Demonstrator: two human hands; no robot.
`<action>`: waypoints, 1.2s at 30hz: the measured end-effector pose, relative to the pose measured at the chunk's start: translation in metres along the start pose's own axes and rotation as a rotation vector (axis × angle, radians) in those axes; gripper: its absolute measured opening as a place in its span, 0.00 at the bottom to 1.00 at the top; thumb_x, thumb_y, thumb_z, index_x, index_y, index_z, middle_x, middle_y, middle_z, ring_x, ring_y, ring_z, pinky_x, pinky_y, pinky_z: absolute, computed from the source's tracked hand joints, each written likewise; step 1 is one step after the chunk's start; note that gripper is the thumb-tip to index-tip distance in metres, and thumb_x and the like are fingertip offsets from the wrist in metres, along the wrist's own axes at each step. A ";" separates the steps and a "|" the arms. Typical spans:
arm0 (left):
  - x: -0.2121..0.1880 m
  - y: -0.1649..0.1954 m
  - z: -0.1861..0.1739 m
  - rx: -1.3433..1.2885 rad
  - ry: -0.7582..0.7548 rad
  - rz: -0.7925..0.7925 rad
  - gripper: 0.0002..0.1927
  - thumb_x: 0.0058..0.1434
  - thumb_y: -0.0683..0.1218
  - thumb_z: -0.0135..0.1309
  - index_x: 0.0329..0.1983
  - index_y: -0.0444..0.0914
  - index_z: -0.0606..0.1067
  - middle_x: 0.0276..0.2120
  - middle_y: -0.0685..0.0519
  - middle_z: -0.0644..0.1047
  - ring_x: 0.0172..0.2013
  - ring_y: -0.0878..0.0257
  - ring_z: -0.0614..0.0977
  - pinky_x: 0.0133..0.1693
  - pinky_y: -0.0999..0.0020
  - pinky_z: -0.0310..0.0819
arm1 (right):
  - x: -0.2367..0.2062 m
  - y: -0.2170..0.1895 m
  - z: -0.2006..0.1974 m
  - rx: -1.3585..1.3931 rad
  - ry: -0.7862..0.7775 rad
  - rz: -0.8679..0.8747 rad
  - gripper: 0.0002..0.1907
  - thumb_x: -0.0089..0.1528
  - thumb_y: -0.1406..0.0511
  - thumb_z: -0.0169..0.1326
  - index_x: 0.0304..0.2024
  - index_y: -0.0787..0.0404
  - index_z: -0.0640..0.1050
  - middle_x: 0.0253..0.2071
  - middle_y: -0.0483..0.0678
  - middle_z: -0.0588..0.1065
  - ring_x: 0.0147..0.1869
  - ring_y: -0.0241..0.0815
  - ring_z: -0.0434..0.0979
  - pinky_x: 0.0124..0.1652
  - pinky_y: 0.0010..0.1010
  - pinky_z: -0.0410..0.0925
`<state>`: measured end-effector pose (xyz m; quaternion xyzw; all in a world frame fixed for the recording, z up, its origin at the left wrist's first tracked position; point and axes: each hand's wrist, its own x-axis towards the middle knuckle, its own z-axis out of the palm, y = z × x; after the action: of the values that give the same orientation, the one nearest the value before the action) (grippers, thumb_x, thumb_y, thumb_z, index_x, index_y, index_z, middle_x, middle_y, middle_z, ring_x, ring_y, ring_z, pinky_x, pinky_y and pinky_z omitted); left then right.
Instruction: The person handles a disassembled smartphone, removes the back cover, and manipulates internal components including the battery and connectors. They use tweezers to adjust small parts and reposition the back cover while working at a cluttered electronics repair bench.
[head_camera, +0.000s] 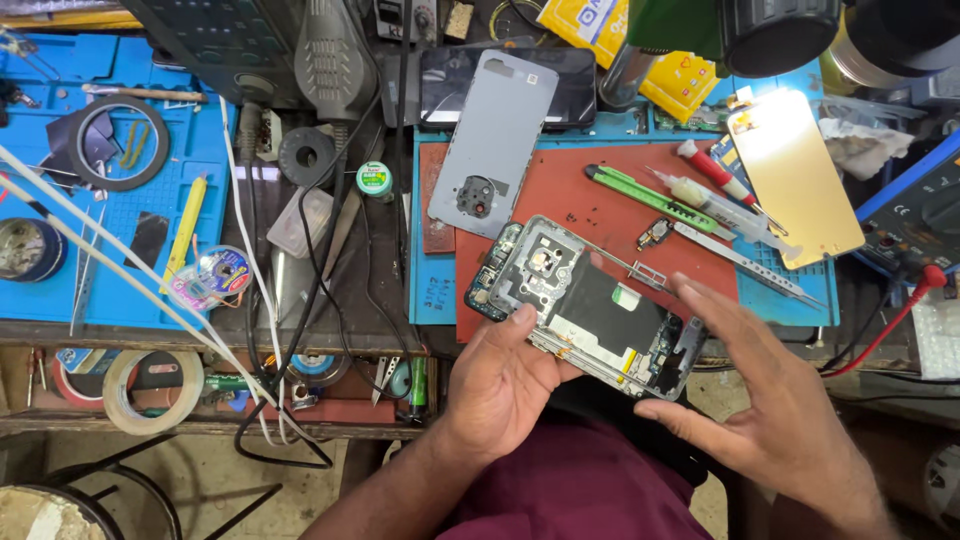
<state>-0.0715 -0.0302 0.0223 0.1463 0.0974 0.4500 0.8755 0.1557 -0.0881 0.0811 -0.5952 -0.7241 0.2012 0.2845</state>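
Observation:
An opened phone body (590, 305) with bare circuit board and black battery lies tilted over the front edge of a red mat (590, 205). My left hand (500, 385) grips it from below, thumb on its near edge. Fingers of my right hand (770, 400) are spread, their tips touching the phone's right end. The grey back cover (495, 140) with its camera cutout rests further back on the mat. A gold-tinted screen panel (795, 175) lies at the right.
A green-handled knife (650, 198), a glue syringe (720, 200), a red-capped tube (715, 170) and metal tweezers (750, 262) lie on the red mat. Blue mat (110, 260) at left holds tape rolls and tools. Black and white cables (300, 300) hang over the bench edge. Multimeter (915, 215) at right.

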 end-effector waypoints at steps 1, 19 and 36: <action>0.001 -0.001 -0.001 0.011 0.001 0.000 0.26 0.77 0.48 0.40 0.72 0.28 0.61 0.66 0.40 0.70 0.66 0.48 0.73 0.67 0.42 0.68 | -0.002 0.002 0.000 0.005 -0.021 0.044 0.55 0.45 0.55 0.72 0.71 0.62 0.65 0.66 0.58 0.71 0.68 0.54 0.73 0.60 0.40 0.68; -0.004 0.009 0.007 0.100 -0.130 0.006 0.56 0.65 0.79 0.35 0.80 0.33 0.50 0.78 0.40 0.54 0.74 0.46 0.61 0.72 0.43 0.57 | 0.000 -0.020 0.022 0.059 0.093 0.005 0.51 0.46 0.59 0.72 0.68 0.63 0.64 0.66 0.55 0.72 0.68 0.50 0.75 0.61 0.36 0.68; -0.010 0.007 0.010 0.041 -0.113 0.062 0.48 0.69 0.73 0.41 0.79 0.35 0.52 0.77 0.36 0.56 0.73 0.44 0.64 0.70 0.42 0.62 | -0.017 -0.010 0.031 0.086 0.230 -0.122 0.52 0.45 0.60 0.74 0.67 0.66 0.63 0.65 0.56 0.72 0.71 0.50 0.73 0.69 0.40 0.66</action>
<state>-0.0796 -0.0368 0.0348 0.1925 0.0523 0.4660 0.8620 0.1297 -0.1051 0.0608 -0.5566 -0.7121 0.1451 0.4025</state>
